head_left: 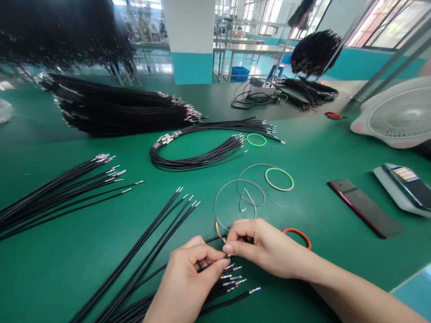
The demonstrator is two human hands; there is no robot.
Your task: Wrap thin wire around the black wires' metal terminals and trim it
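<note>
The fingertips of my left hand are pinched on the end of a black cable. My right hand meets it there, thumb and forefinger closed on a thin copper-coloured strip at the cable end. From that strip a thin greyish strip curls in loops over the table. Below my left hand lie several black cables with bared, silvery tips and copper-coloured bands. To the left, more black cables with metal tips lie slanted. My fingers hide the exact contact point.
On the green table are a looped cable bundle, a large cable pile and cables at left. Green rings, an orange ring, a phone, a boxy device and a fan are rightward.
</note>
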